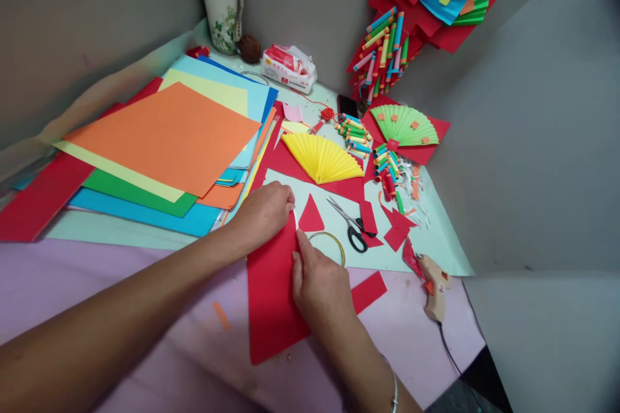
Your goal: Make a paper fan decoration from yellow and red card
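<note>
A large sheet of red paper (271, 303) lies near the table's front edge, with a thin white strip along its right side. My left hand (266, 214) is closed at the sheet's upper edge, its fingertips pinching the end of the white strip. Lower down, my right hand (320, 271) rests on the right edge of the sheet, index finger stretched along the strip and the other fingers bent. A roll of tape (343, 250) sits just beyond the right hand. Beside it are a red triangle (310, 214) and black-handled scissors (356, 235).
Stacked coloured sheets (169, 135) fill the left side. Folded yellow (322, 158) and green fans (404, 124) lie behind, near small paper rolls (353, 135). A glue gun (436, 287) with a cord is at right. A white cup (220, 3) and tissue pack (289, 69) stand at the back.
</note>
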### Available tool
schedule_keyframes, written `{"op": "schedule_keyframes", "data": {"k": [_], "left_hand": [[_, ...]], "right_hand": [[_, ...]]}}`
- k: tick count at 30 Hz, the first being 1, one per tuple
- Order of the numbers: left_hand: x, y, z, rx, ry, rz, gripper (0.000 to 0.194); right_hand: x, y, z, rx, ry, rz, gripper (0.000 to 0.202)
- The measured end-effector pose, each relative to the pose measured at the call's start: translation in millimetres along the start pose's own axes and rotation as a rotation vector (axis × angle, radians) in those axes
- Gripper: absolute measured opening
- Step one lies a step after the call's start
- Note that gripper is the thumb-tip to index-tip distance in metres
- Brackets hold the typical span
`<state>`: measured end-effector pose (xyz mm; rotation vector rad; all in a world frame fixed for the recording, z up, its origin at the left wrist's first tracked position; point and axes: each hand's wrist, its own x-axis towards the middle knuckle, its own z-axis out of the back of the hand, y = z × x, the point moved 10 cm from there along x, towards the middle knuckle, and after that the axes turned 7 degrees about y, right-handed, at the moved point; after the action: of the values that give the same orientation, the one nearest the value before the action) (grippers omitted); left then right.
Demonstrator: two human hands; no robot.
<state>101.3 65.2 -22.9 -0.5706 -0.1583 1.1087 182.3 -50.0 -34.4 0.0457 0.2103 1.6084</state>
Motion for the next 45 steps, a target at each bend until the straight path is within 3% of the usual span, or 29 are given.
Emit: {"op": "schedule_keyframes", "data": {"k": [14, 27, 45], "left_hand": [[3.6, 7.6, -0.4, -0.045, 0.033, 0.073, 0.018], [11.0, 14.6, -3.0, -0.143, 0.082, 0.039, 0.020], [10.3, 12.7, -0.5, -0.162, 0.110, 0.045, 0.021]], "right_hand": [[0.2, 1.3, -0.8, -0.014, -0.003, 0.009, 0.047], [0.7, 0.3, -1.1, -0.029, 0.022, -0.004, 0.049], [-2.0, -9.4, 3.5, 0.184, 0.027, -0.034, 0.046]]}}
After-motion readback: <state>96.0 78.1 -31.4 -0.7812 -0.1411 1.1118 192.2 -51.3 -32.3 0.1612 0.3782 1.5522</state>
